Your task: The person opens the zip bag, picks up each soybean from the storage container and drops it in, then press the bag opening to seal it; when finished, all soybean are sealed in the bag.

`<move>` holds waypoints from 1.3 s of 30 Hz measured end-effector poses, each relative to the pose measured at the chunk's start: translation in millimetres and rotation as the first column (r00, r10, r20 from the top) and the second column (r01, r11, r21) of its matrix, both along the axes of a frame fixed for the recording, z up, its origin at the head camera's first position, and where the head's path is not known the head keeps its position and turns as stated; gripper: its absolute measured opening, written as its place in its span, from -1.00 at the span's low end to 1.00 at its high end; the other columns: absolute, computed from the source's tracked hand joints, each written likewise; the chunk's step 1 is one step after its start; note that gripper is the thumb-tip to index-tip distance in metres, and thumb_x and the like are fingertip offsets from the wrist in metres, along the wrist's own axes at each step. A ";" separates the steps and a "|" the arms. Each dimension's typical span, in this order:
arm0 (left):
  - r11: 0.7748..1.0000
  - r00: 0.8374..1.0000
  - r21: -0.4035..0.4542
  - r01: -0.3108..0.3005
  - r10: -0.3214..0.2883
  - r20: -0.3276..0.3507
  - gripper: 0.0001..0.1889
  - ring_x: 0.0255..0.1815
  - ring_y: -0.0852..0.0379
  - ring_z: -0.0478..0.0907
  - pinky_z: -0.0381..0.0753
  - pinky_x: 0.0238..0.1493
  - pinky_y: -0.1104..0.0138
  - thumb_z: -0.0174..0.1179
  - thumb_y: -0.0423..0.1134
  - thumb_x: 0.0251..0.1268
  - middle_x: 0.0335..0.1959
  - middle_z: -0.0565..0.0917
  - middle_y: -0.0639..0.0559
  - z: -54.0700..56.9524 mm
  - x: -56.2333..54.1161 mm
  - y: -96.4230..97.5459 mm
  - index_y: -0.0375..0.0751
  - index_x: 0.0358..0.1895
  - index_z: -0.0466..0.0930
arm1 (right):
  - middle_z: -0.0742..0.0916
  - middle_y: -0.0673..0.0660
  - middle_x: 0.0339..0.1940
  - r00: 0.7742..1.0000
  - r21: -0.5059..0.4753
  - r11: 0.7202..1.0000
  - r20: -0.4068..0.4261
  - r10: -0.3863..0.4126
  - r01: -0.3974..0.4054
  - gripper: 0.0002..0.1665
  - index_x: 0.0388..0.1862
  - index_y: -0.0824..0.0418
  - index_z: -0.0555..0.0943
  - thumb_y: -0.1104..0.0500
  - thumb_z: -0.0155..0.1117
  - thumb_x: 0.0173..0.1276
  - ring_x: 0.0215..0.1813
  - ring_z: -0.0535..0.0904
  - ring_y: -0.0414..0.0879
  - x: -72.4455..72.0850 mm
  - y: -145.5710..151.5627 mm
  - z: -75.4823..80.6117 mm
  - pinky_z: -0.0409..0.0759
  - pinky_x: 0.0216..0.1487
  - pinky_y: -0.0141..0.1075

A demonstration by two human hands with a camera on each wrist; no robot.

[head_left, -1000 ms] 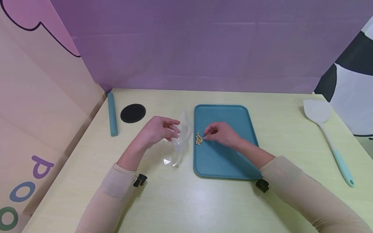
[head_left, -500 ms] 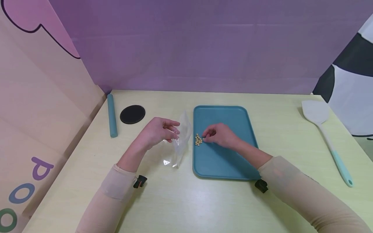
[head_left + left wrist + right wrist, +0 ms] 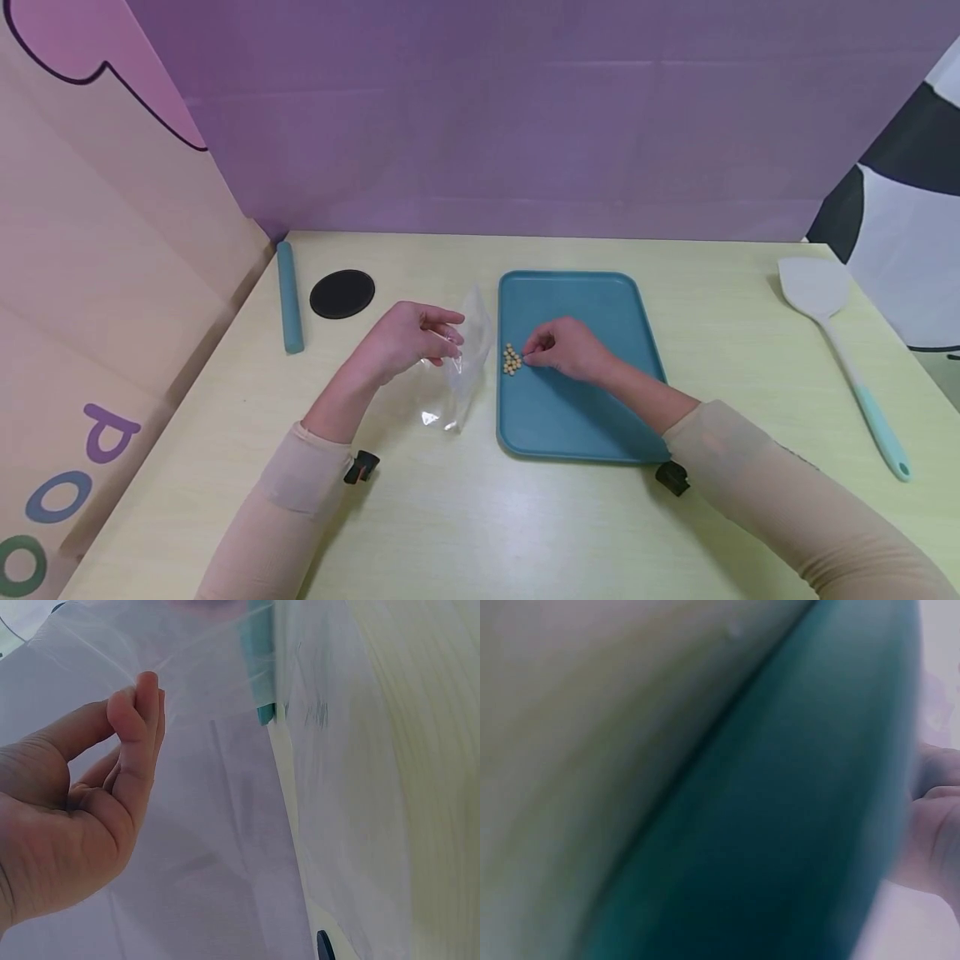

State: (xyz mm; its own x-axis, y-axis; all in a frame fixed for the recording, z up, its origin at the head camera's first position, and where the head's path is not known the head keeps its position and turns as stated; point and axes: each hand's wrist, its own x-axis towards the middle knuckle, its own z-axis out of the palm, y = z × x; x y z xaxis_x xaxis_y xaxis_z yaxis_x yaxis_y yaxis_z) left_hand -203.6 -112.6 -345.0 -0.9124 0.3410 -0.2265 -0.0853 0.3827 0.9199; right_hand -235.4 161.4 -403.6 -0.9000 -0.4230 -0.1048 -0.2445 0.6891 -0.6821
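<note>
I watch the left hand [image 3: 408,340] pinch a clear plastic bag [image 3: 472,367] beside a blue tray [image 3: 570,429]; the right hand's [image 3: 572,347] thumb and fingertip sit close together at pale beans [image 3: 512,360] near its left rim, whether gripping one I cannot tell. Coloured letters [image 3: 54,518], two reading "O", mark the side wall [image 3: 82,275].

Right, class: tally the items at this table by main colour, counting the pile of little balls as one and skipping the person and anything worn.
Blue: 2 (rectangular blue tray, cylindrical blue rod)
Black: 1 (flat round black disc)
White: 1 (white, aqua-handled spatula)
Clear: 1 (clear plastic bag)
Tan: 1 (pile of small tan balls)
Total: 6
</note>
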 end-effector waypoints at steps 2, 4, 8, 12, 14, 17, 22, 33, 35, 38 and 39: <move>1.000 1.000 -0.004 0.003 -0.003 -0.007 -0.49 -0.03 -0.22 0.68 0.64 0.06 -0.04 0.30 -0.51 0.25 0.01 0.69 -0.30 0.3 -0.1 0.0 -0.33 0.30 0.56 | 0.74 0.02 -0.40 1.000 0.003 1.000 0.004 -0.002 0.002 -0.92 -0.26 0.24 0.77 0.23 0.44 0.33 -0.29 0.55 -0.09 -0.4 0.6 -0.2 0.51 -0.23 -0.26; 1.000 1.000 -0.008 0.006 -0.007 -0.012 -0.50 -0.03 -0.23 0.68 0.63 0.06 -0.05 0.30 -0.51 0.26 0.01 0.69 -0.30 0.4 -0.2 0.0 -0.33 0.30 0.56 | 0.74 0.02 -0.39 1.000 -0.002 1.000 0.004 -0.002 0.002 -0.91 -0.26 0.24 0.77 0.23 0.43 0.33 -0.29 0.55 -0.09 -0.7 1.4 -0.4 0.51 -0.23 -0.26; 1.000 1.000 -0.014 0.012 -0.012 -0.015 -0.50 -0.03 -0.23 0.68 0.62 0.06 -0.06 0.29 -0.50 0.27 0.00 0.70 -0.27 0.6 -0.3 0.3 -0.32 0.31 0.56 | 0.75 0.03 -0.35 1.000 -0.032 0.999 0.005 -0.014 0.015 -0.90 -0.24 0.25 0.78 0.23 0.41 0.35 -0.27 0.55 -0.08 -1.2 3.9 -0.2 0.51 -0.23 -0.26; 1.000 1.000 -0.012 0.018 -0.018 -0.016 -0.49 -0.03 -0.21 0.68 0.61 0.06 -0.08 0.29 -0.49 0.27 -0.01 0.70 -0.26 0.5 -0.7 0.7 -0.32 0.31 0.55 | 0.75 0.06 -0.31 0.999 -0.075 0.996 0.022 -0.036 0.038 -0.86 -0.19 0.25 0.78 0.19 0.37 0.39 -0.27 0.55 -0.06 -0.7 5.5 3.8 0.52 -0.23 -0.25; 1.000 1.000 -0.011 0.020 -0.020 -0.016 -0.49 -0.03 -0.19 0.68 0.62 0.06 -0.07 0.29 -0.49 0.27 -0.01 0.71 -0.26 0.4 -1.0 0.7 -0.32 0.31 0.55 | 0.75 0.07 -0.29 0.998 -0.099 0.994 0.043 -0.042 0.046 -0.82 -0.14 0.24 0.77 0.16 0.36 0.41 -0.26 0.55 -0.05 0.6 4.8 8.0 0.55 -0.23 -0.23; 1.000 1.000 -0.016 0.021 -0.021 -0.019 -0.50 -0.04 -0.19 0.68 0.62 0.06 -0.06 0.30 -0.49 0.27 -0.02 0.72 -0.24 0.6 -1.4 0.7 -0.31 0.31 0.56 | 0.72 0.13 -0.31 0.995 -0.151 0.986 0.084 -0.052 0.065 -0.75 -0.06 0.25 0.75 0.11 0.35 0.43 -0.27 0.55 -0.01 2.0 2.2 15.3 0.57 -0.22 -0.21; 1.000 1.000 -0.022 0.021 -0.021 -0.019 -0.50 -0.04 -0.18 0.69 0.64 0.03 -0.03 0.30 -0.48 0.27 -0.03 0.72 -0.23 1.5 -1.1 0.3 -0.30 0.31 0.56 | 0.67 0.27 -0.28 0.987 -0.277 0.954 0.147 -0.070 0.109 -0.65 0.04 0.33 0.70 0.08 0.35 0.45 -0.20 0.54 0.11 4.8 -5.6 31.4 0.59 -0.07 -0.06; 1.000 1.000 -0.010 0.017 -0.017 -0.008 -0.50 0.01 -0.23 0.67 0.65 0.02 -0.01 0.29 -0.50 0.27 0.02 0.69 -0.31 2.7 0.4 -0.1 -0.33 0.31 0.55 | 0.71 0.19 -0.22 0.987 -0.395 0.913 0.157 -0.039 0.099 -0.70 0.03 0.27 0.71 0.12 0.37 0.43 -0.12 0.58 0.25 18.3 -31.1 58.4 0.61 0.04 0.09; 1.000 1.000 -0.013 0.019 -0.019 -0.008 -0.50 0.00 -0.22 0.68 0.67 -0.02 0.06 0.29 -0.50 0.27 0.02 0.69 -0.30 2.7 0.7 -0.2 -0.32 0.31 0.56 | 0.71 0.20 -0.22 0.985 -0.403 0.910 0.168 -0.028 0.095 -0.74 0.00 0.23 0.73 0.13 0.37 0.43 -0.11 0.56 0.32 20.4 -35.6 58.9 0.62 0.01 0.08; 1.000 1.000 -0.015 0.020 -0.020 -0.010 -0.50 -0.01 -0.21 0.68 0.68 -0.05 0.10 0.30 -0.49 0.27 0.00 0.69 -0.29 2.4 0.8 0.0 -0.32 0.30 0.56 | 0.70 0.23 -0.23 0.984 -0.415 0.906 0.180 -0.006 0.082 -0.79 -0.04 0.23 0.73 0.16 0.37 0.43 -0.11 0.53 0.40 21.5 -40.2 56.1 0.61 -0.05 0.09; 1.000 1.000 -0.016 0.021 -0.021 -0.011 -0.51 -0.01 -0.21 0.68 0.68 -0.06 0.11 0.30 -0.49 0.27 0.00 0.70 -0.28 2.4 0.9 0.1 -0.31 0.30 0.57 | 0.70 0.22 -0.24 0.984 -0.412 0.908 0.181 0.000 0.076 -0.79 -0.04 0.23 0.73 0.16 0.36 0.43 -0.12 0.52 0.40 21.8 -41.0 54.9 0.61 -0.07 0.08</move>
